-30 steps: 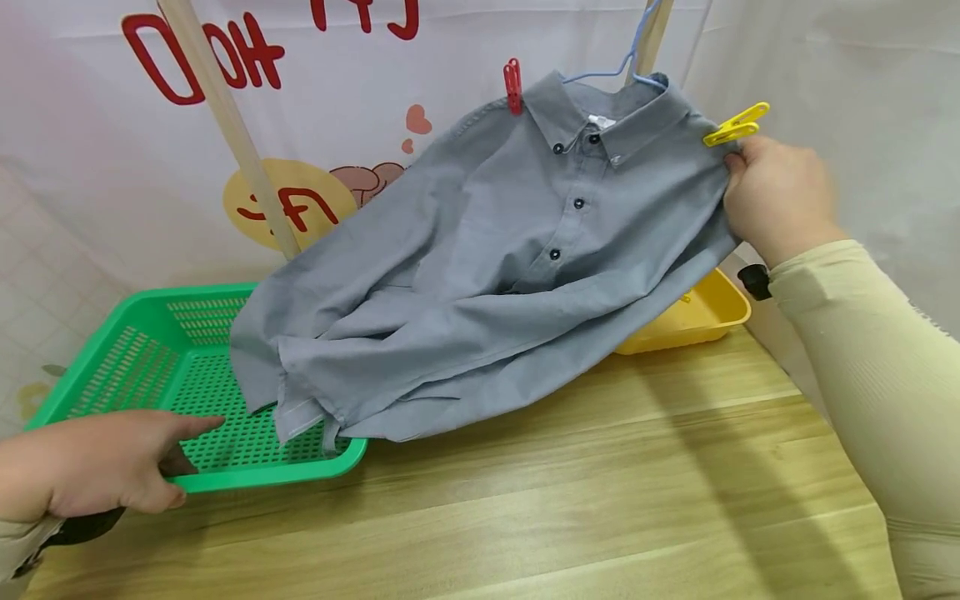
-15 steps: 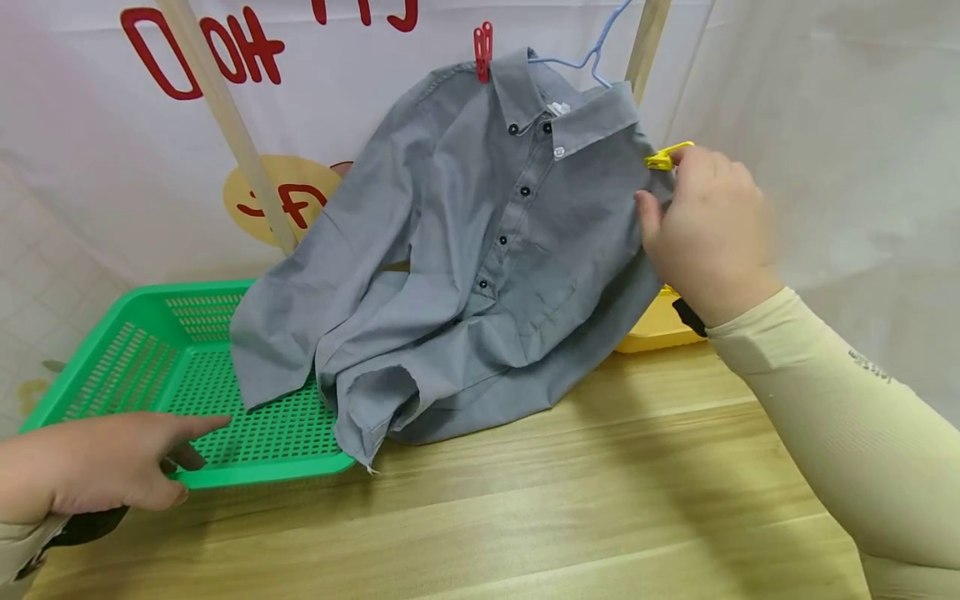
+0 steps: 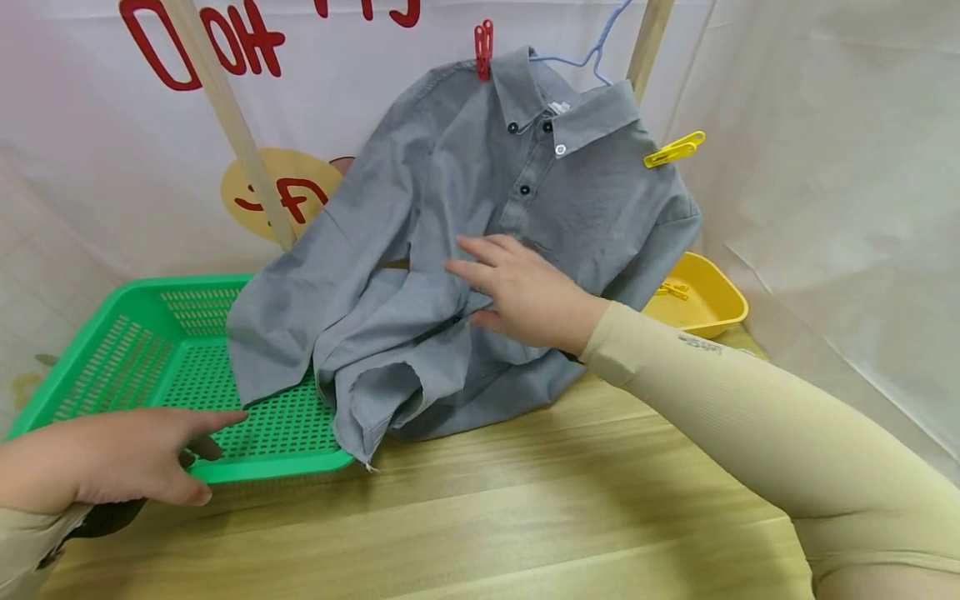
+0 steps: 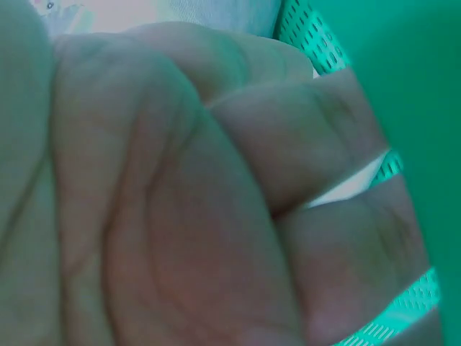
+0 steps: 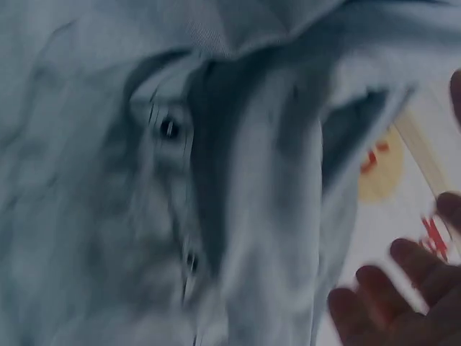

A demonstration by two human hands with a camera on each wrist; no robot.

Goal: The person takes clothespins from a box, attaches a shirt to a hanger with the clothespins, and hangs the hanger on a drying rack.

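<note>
A grey long-sleeved shirt [image 3: 442, 175] with dark buttons hangs tilted on a blue hanger [image 3: 594, 55]. A red clothespin [image 3: 483, 52] is clipped at one shoulder, a yellow clothespin [image 3: 675, 150] at the other. The shirt's lower part drapes toward the green basket [image 3: 277, 468], a sleeve end lying over it. My left hand [image 3: 138, 454] grips the basket's near-left rim, fingers inside, thumb outside. In front of the shirt, my right hand [image 3: 528, 296] has its fingers spread and holds nothing; whether it touches the cloth I cannot tell.
A yellow tray [image 3: 720, 321] with yellow clothespins [image 3: 673, 290] stands behind the shirt at the right. Wooden poles [image 3: 232, 125] rise at the back before a printed white curtain. Everything stands on a wooden table [image 3: 480, 517].
My right hand pulled the shirt's shoulder leftward, then let go and moved left and down across the shirt front. The shirt hangs farther left. My left hand stays at the basket rim.
</note>
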